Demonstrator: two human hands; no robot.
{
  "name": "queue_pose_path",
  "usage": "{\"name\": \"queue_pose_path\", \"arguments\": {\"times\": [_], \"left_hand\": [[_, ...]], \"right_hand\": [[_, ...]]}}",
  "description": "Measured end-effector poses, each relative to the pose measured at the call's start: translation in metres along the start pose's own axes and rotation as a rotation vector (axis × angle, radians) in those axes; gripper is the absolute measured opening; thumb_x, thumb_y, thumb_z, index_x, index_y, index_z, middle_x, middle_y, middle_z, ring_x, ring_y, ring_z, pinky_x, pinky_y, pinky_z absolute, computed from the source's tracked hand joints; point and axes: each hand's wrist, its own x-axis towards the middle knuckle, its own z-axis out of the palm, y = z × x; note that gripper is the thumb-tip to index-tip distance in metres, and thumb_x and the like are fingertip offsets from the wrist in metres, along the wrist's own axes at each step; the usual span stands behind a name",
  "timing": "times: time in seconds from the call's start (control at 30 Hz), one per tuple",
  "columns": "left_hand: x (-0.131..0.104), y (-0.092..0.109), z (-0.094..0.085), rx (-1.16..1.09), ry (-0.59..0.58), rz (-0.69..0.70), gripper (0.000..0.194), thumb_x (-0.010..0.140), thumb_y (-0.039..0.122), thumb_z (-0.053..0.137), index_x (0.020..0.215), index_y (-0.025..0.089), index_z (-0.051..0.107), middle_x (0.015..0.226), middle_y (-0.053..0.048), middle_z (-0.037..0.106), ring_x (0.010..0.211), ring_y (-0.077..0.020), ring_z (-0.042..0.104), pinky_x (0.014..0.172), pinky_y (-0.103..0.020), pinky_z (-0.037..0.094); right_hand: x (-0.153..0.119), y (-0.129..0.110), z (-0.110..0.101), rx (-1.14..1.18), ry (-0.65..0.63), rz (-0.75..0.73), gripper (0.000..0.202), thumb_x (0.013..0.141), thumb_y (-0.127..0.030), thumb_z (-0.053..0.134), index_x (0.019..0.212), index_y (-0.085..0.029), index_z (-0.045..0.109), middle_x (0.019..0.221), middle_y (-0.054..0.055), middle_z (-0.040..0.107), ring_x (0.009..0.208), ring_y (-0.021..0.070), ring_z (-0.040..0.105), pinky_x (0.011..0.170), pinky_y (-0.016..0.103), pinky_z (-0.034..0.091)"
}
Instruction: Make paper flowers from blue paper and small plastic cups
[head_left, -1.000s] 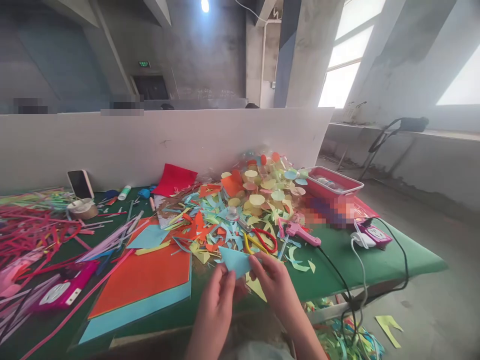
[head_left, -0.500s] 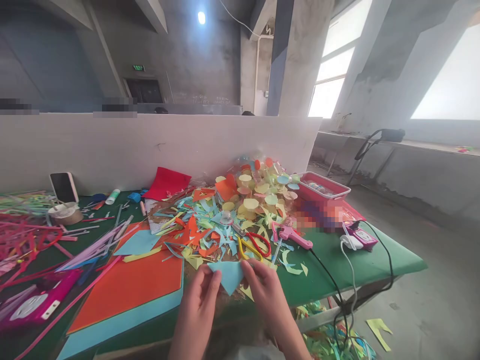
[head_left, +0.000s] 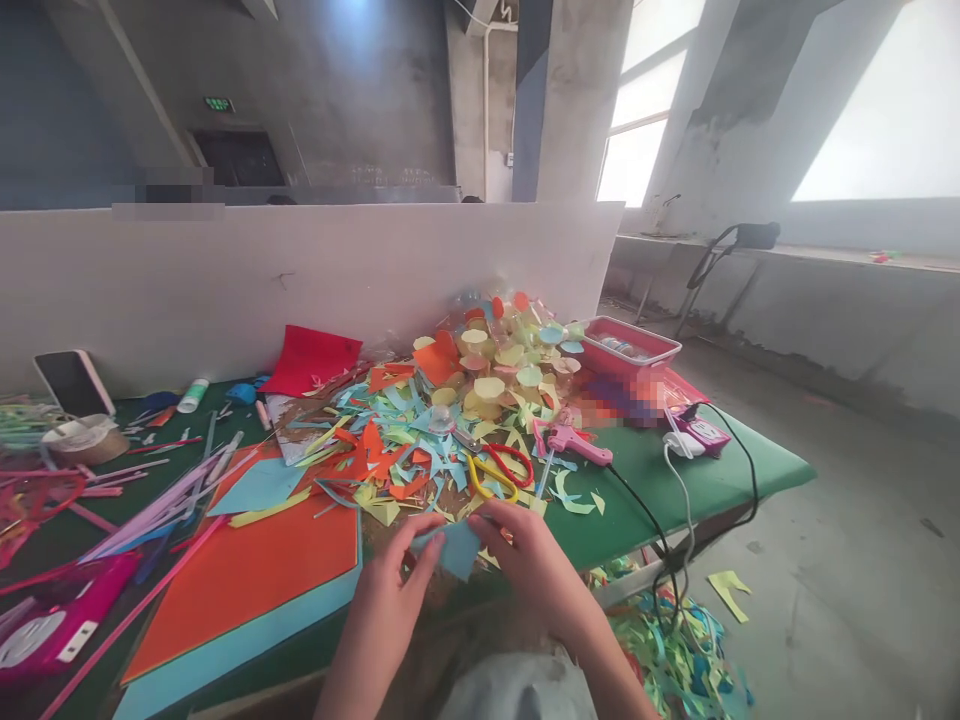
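Observation:
A small light-blue piece of paper (head_left: 459, 550) is held up between my two hands at the table's near edge. My left hand (head_left: 405, 570) pinches its left side with thumb and fingers. The fingers of my right hand (head_left: 517, 545) are closed on its upper right corner. Just beyond the hands lie scissors (head_left: 500, 472) with red and yellow handles, on a heap of cut paper scraps (head_left: 397, 440). A pink glue gun (head_left: 577, 443) rests to the right of the scissors.
Orange and blue sheets (head_left: 255, 560) lie at the left, near pink strips and a phone (head_left: 75, 383). Behind the scraps is a pile of paper discs (head_left: 510, 370). A pink basket (head_left: 630, 343) stands back right; cables hang over the right edge.
The blue paper has turned and tilted between my hands, and my right hand's fingers have shifted along its edge. The view has swung slightly, moving the table's things left and up.

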Motion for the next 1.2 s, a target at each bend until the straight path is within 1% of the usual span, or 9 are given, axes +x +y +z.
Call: {"name": "queue_pose_path", "arguments": {"times": [0.1,0.27,0.4,0.53,0.67,0.87,1.0,1.07,1.2], "left_hand": [[0.000,-0.001,-0.005,0.021,-0.147,0.046,0.028,0.076,0.050,0.061,0.084,0.026,0.072,0.086,-0.003,0.072,0.081,-0.0222,0.066,0.069,-0.025,0.051],[0.001,-0.013,-0.004,0.059,-0.237,-0.019,0.029,0.080,0.050,0.057,0.079,0.023,0.066,0.066,0.001,0.064,0.062,-0.0166,0.057,0.060,-0.023,0.045],[0.007,-0.028,-0.008,0.052,-0.179,-0.068,0.034,0.081,0.057,0.053,0.082,0.023,0.059,0.053,0.005,0.051,0.054,-0.0157,0.051,0.055,-0.024,0.041],[0.012,-0.035,-0.018,-0.039,-0.086,-0.050,0.042,0.075,0.065,0.055,0.084,0.023,0.056,0.057,0.004,0.054,0.058,-0.0166,0.054,0.060,-0.026,0.044],[0.014,-0.038,-0.025,-0.125,-0.068,-0.029,0.046,0.073,0.068,0.056,0.080,0.022,0.055,0.063,0.002,0.058,0.062,-0.0171,0.055,0.059,-0.026,0.044],[0.021,-0.049,-0.025,-0.272,-0.045,-0.043,0.055,0.061,0.075,0.064,0.074,0.021,0.059,0.066,-0.001,0.061,0.064,-0.0184,0.056,0.056,-0.027,0.045],[0.026,-0.056,-0.028,-0.356,-0.004,-0.031,0.057,0.058,0.074,0.068,0.077,0.021,0.061,0.067,-0.002,0.063,0.064,-0.0181,0.056,0.058,-0.027,0.046],[0.027,-0.058,-0.031,-0.392,0.018,-0.025,0.056,0.057,0.072,0.071,0.079,0.020,0.062,0.067,-0.001,0.064,0.064,-0.0174,0.056,0.059,-0.027,0.046],[0.027,-0.057,-0.035,-0.458,0.067,-0.032,0.057,0.055,0.069,0.075,0.082,0.020,0.063,0.069,-0.002,0.067,0.066,-0.0174,0.057,0.060,-0.027,0.047]], "right_hand": [[0.003,0.001,-0.002,-0.107,0.051,-0.045,0.032,0.095,-0.034,0.050,0.066,-0.020,0.055,0.066,-0.004,0.052,0.062,0.0121,0.046,0.058,0.021,0.035],[0.021,0.009,0.000,-0.458,0.132,0.014,0.034,0.100,-0.038,0.042,0.078,-0.022,0.062,0.072,-0.002,0.063,0.066,0.0134,0.057,0.059,0.020,0.041],[0.046,0.023,0.007,-0.706,0.257,0.156,0.027,0.100,-0.029,0.040,0.106,-0.017,0.063,0.107,0.013,0.067,0.103,0.0257,0.059,0.078,0.030,0.043],[0.068,0.036,0.019,-0.861,0.202,0.253,0.022,0.089,-0.020,0.059,0.106,-0.008,0.066,0.108,0.023,0.065,0.106,0.0347,0.058,0.084,0.038,0.043],[0.080,0.040,0.023,-0.952,0.150,0.284,0.019,0.089,-0.015,0.060,0.103,-0.006,0.067,0.108,0.024,0.065,0.106,0.0337,0.059,0.087,0.039,0.044],[0.087,0.036,0.018,-0.950,0.153,0.339,0.019,0.093,-0.025,0.060,0.108,-0.013,0.062,0.111,0.007,0.065,0.101,0.0216,0.062,0.087,0.041,0.050],[0.085,0.031,0.018,-0.839,0.205,0.325,0.016,0.090,-0.009,0.056,0.105,-0.008,0.059,0.104,0.017,0.067,0.101,0.0264,0.063,0.084,0.034,0.047],[0.081,0.031,0.015,-0.756,0.232,0.305,0.018,0.087,-0.007,0.055,0.104,-0.009,0.057,0.106,0.020,0.066,0.104,0.0292,0.062,0.083,0.033,0.044],[0.067,0.036,0.003,-0.540,0.267,0.284,0.018,0.084,-0.017,0.056,0.101,-0.017,0.049,0.099,0.012,0.064,0.099,0.0281,0.061,0.079,0.033,0.044]]}}
